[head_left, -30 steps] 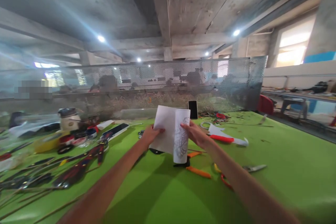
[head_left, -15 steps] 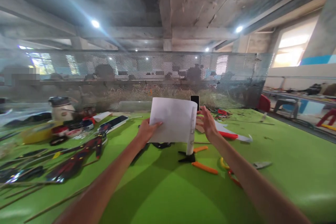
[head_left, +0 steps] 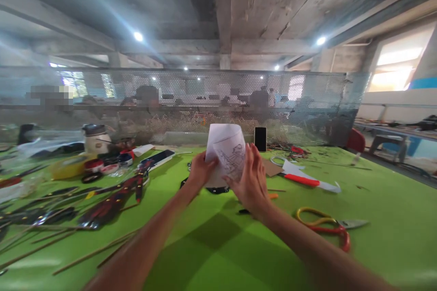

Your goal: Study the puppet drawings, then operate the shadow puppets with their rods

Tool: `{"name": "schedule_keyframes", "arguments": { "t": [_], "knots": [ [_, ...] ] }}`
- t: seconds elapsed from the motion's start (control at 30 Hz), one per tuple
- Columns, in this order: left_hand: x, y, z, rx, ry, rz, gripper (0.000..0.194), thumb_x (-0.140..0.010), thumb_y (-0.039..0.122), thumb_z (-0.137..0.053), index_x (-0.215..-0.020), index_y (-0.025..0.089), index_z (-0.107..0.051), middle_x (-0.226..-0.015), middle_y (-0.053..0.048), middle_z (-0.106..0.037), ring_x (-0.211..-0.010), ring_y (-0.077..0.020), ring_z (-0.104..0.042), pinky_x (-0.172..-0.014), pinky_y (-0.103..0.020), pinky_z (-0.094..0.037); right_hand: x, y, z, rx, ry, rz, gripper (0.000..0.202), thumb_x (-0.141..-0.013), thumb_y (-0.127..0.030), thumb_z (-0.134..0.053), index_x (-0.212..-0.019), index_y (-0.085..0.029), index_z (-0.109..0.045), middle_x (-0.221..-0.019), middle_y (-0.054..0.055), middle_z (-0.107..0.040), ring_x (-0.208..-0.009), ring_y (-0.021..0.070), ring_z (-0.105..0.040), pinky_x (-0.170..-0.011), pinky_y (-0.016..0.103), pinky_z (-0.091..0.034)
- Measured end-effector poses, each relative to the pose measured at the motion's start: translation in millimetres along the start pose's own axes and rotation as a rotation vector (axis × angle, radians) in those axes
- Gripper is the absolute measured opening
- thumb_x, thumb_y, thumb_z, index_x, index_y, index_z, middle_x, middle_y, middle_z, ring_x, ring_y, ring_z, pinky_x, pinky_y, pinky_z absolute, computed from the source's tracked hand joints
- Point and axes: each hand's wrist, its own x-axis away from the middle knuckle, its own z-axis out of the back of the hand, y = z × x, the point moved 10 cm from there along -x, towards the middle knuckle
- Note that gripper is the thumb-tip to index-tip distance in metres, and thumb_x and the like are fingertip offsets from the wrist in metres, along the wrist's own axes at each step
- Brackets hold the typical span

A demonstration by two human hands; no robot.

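White paper [head_left: 223,132], left of the scissors [head_left: 344,224], showed more drawing [head_left: 234,158] as the right hand [head_left: 251,184], spread clear 0.5 seconds earlier, curved round its edge while the left hand [head_left: 200,173] pinched the opposite side, seemingly steadying the curl.

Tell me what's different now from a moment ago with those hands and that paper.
The right hand first held the paper's rolled right side, then let go; now it has swung inward against it again, though how firmly is unclear. That side curls towards the person, showing the line drawing. Unchanged: the left hand grips the left edge; the scissors lie on the table.
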Motion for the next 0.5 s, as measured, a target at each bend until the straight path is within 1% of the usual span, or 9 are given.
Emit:
{"name": "schedule_keyframes", "arguments": {
  "t": [0.07,0.1,0.2,0.27,0.3,0.33,0.4,0.43,0.5],
  "knots": [
    [5,3,-8.6,0.016,-0.047,0.033,0.025,-0.061,0.034,-0.072,-0.071,0.012,-0.071,-0.064,-0.003,-0.069,-0.057,-0.0186,-0.059,-0.049,-0.025,-0.042,-2,25,-6,0.025,-0.008,-0.098,0.104,-0.078,-0.032,-0.069,-0.157,-0.023,-0.002,-0.155,0.023,-0.022,-0.139,0.0437,-0.030,-0.104,0.066,-0.037],
    [7,3,-10.5,0.024,-0.055,0.054,0.027,-0.061,0.036,-0.073,-0.073,0.012,-0.072,-0.066,-0.004,-0.070,-0.058,-0.0194,-0.060,-0.049,-0.025,-0.043,-5,42,-5,0.028,0.006,-0.153,0.100,-0.077,-0.028,-0.067,-0.157,-0.022,-0.007,-0.153,0.023,-0.025,-0.138,0.0429,-0.032,-0.103,0.065,-0.037],
    [8,3,-7.2,0.048,-0.038,0.098,0.031,-0.060,0.035,-0.078,-0.079,0.011,-0.075,-0.071,-0.007,-0.073,-0.063,-0.0223,-0.065,-0.054,-0.027,-0.047,-15,98,15,-0.005,0.124,-0.339,0.086,-0.071,-0.023,-0.062,-0.149,-0.011,-0.027,-0.141,0.024,-0.038,-0.131,0.0388,-0.040,-0.104,0.056,-0.039],
    [4,-2,-2.9,0.058,-0.031,0.101,0.033,-0.060,0.036,-0.079,-0.081,0.012,-0.076,-0.073,-0.008,-0.074,-0.067,-0.0240,-0.067,-0.057,-0.029,-0.049,-17,137,24,-0.078,0.184,-0.496,0.073,-0.066,-0.023,-0.062,-0.136,-0.008,-0.046,-0.127,0.023,-0.053,-0.119,0.0375,-0.051,-0.099,0.052,-0.043],
    [1,-6,-1.1,0.060,-0.037,0.097,0.034,-0.060,0.037,-0.080,-0.082,0.012,-0.077,-0.074,-0.008,-0.074,-0.069,-0.0246,-0.068,-0.059,-0.030,-0.050,-16,156,22,-0.155,0.169,-0.584,0.062,-0.063,-0.024,-0.061,-0.122,-0.009,-0.057,-0.115,0.020,-0.060,-0.109,0.0359,-0.056,-0.094,0.050,-0.046],
    [-2,-10,0.7,0.060,-0.045,0.089,0.034,-0.059,0.038,-0.080,-0.081,0.012,-0.077,-0.074,-0.008,-0.074,-0.070,-0.0252,-0.068,-0.061,-0.031,-0.051,-13,173,14,-0.266,0.126,-0.662,0.049,-0.060,-0.024,-0.060,-0.107,-0.012,-0.065,-0.101,0.016,-0.065,-0.098,0.0337,-0.060,-0.087,0.046,-0.048],
    [-10,-15,5.1,0.077,-0.063,0.035,0.032,-0.060,0.039,-0.080,-0.079,0.012,-0.077,-0.078,-0.009,-0.074,-0.076,-0.0261,-0.068,-0.067,-0.033,-0.052,-7,195,-1,-0.509,0.080,-0.767,0.027,-0.058,-0.027,-0.061,-0.081,-0.016,-0.068,-0.083,0.011,-0.067,-0.083,0.0287,-0.063,-0.076,0.040,-0.050],
    [-13,-15,7.0,0.092,-0.082,-0.015,0.029,-0.061,0.038,-0.079,-0.076,0.013,-0.077,-0.084,-0.010,-0.075,-0.082,-0.0269,-0.068,-0.072,-0.035,-0.053,-6,201,-4,-0.617,0.089,-0.775,0.021,-0.057,-0.028,-0.062,-0.073,-0.017,-0.067,-0.081,0.009,-0.068,-0.081,0.0266,-0.063,-0.073,0.037,-0.049],
    [-19,-9,10.6,0.119,-0.136,-0.152,0.022,-0.063,0.035,-0.077,-0.073,0.016,-0.076,-0.111,-0.012,-0.072,-0.104,-0.0292,-0.064,-0.085,-0.037,-0.053,-9,203,-3,-0.776,0.110,-0.717,0.015,-0.056,-0.030,-0.065,-0.065,-0.019,-0.065,-0.091,0.009,-0.069,-0.083,0.0233,-0.063,-0.069,0.033,-0.049]
  ]
}}
